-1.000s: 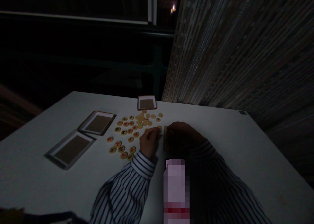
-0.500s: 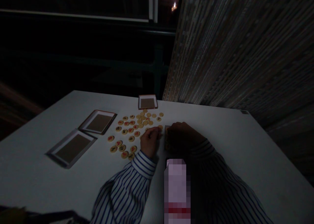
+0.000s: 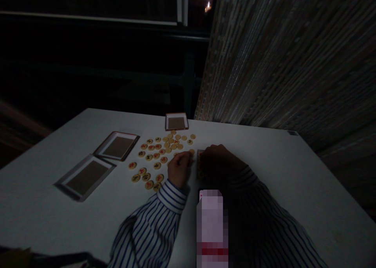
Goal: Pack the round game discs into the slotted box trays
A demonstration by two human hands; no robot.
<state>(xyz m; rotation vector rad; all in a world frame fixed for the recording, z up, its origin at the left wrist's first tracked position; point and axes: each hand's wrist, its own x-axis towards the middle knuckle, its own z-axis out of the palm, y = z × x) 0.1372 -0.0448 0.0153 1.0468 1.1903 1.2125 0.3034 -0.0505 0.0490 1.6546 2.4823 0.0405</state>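
Round wooden Chinese chess pieces (image 3: 157,165) lie loosely on the white table, several with red or black characters up and others blank side up. At their right edge is my left hand (image 3: 178,169), its fingers curled closed; whatever they hold, if anything, is hidden. A blank piece (image 3: 192,152) lies just beyond its fingertips. My right hand (image 3: 221,160), in deep shadow, bends over a small open box (image 3: 200,174) with some pieces inside. Its fingers are closed and point down into the box, and I cannot see what they grip.
A shallow open box half (image 3: 176,129) sits at the table's far edge. Two more open box parts stand to the left, a brown-edged one (image 3: 131,155) and a grey one (image 3: 62,186). A pixelated phone-like object (image 3: 212,225) is nearest me. A string curtain (image 3: 249,56) hangs beyond the table.
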